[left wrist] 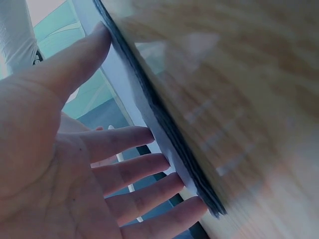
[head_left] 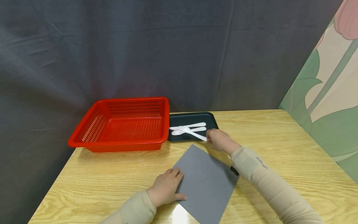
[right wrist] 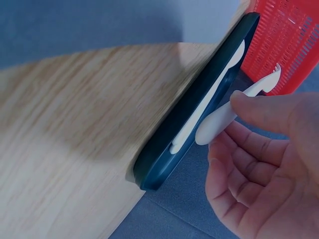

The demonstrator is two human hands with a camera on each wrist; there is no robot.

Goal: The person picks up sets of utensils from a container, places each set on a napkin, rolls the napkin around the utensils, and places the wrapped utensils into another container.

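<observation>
My right hand [head_left: 221, 141] pinches the handle end of a white plastic fork [head_left: 195, 134] between thumb and fingers. In the right wrist view, the fork [right wrist: 222, 119] is held beside the dark tray [right wrist: 154, 167], its tines away from the hand. A white spoon [head_left: 176, 132] and a white knife [head_left: 197, 125] lie in the tray, partly covered by the fork in the head view. With fingers spread, my left hand [head_left: 165, 188] rests on the left edge of a flat grey square [head_left: 207, 183]. Its edge [left wrist: 164, 117] shows several thin layers in the left wrist view.
A red perforated basket [head_left: 123, 144] stands left of the tray, close against it. Behind the wooden table [head_left: 279, 146] hangs a dark grey curtain [head_left: 179, 56]. A wall with a painted flower [head_left: 335, 81] borders the right side.
</observation>
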